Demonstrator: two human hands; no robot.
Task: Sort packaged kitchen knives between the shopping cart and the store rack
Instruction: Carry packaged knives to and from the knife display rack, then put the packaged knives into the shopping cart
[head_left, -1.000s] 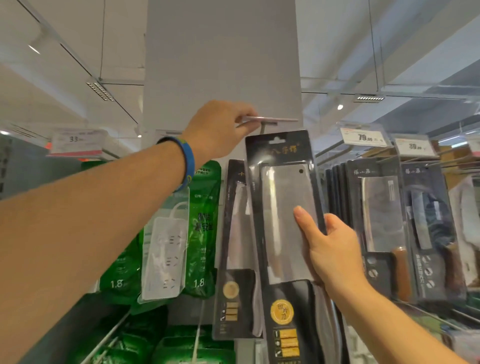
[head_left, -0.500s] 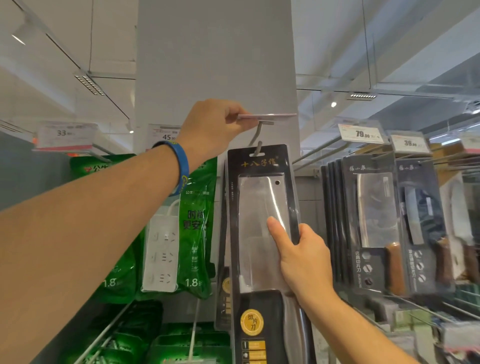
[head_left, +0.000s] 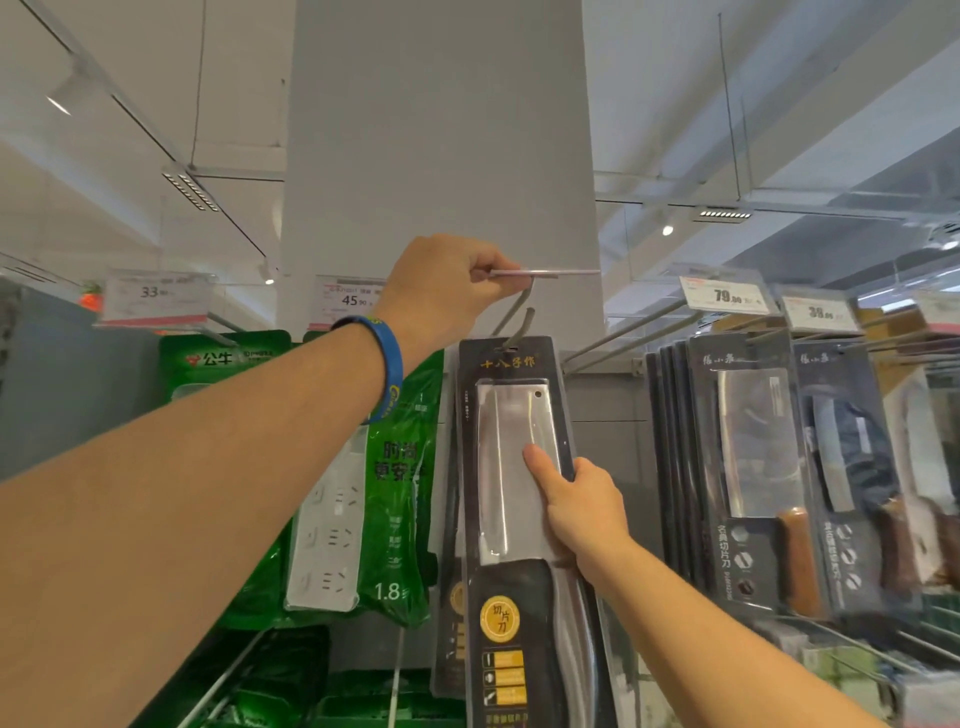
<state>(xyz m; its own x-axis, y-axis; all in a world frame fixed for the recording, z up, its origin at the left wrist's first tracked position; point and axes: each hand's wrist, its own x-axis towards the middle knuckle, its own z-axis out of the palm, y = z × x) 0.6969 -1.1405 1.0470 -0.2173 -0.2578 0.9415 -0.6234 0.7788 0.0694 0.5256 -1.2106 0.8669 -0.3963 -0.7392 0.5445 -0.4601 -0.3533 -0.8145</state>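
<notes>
At the store rack's top hooks, before 1 grey pillar (head_left: 441, 130): L hand (head_left: 447, 291) is raised, fingers curled and pinching 1 flat label strip (head_left: 550, 272) above the wire hook (head_left: 519, 317). R hand (head_left: 582, 514) grips 1 packaged cleaver (head_left: 511, 467), thumb flat on the clear blister, other fingers wrapped behind the pkg's right edge, hang hole at the hook's upturned tip. Behind it hangs 1 more knife pkg (head_left: 451, 613), mostly hidden; to the right, 2 front-facing knife pkgs (head_left: 748, 457) w/ several edge-on; to the left, 2 green power-strip packs (head_left: 400, 499); 4 readable price tags (head_left: 156, 297) (33, 45, 79, 39); 1 blue wristband (head_left: 390, 369) on L wrist.
</notes>
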